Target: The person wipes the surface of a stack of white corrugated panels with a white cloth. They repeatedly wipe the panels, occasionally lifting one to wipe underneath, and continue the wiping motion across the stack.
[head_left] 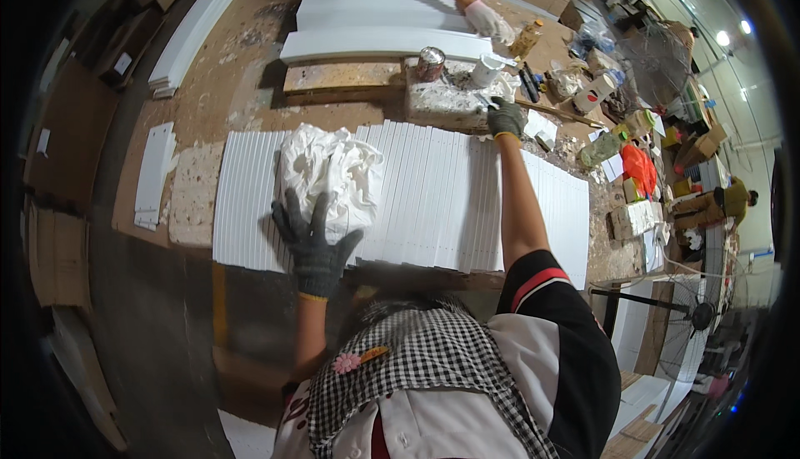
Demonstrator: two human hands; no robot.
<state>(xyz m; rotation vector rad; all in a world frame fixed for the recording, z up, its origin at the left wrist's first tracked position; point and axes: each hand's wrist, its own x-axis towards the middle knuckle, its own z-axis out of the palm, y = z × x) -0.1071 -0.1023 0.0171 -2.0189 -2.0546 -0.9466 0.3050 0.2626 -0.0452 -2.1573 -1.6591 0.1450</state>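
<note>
A row of narrow white slats (442, 197) stands packed side by side across the workbench in front of me. On their left part lies a crumpled white cloth (333, 172). My left hand (315, 246), in a dark grey glove, has its fingers spread against the near edge of the cloth. My right hand (506, 119), gloved alike, reaches over the slats to a paint-spotted white block (437, 105). Its fingers are bent together at a small pale thing, too small to name. Beside that block's top stand a white cup (487, 70) and a stained tin can (431, 64).
Across the bench a co-worker's white-gloved hand (489, 22) rests by large white panels (375, 1). An amber jar (527, 38), a green-tinted bottle (604, 147) and a red plastic bag (639, 169) clutter the right. White boards (192, 34) are stacked at left; a fan (702, 316) stands lower right.
</note>
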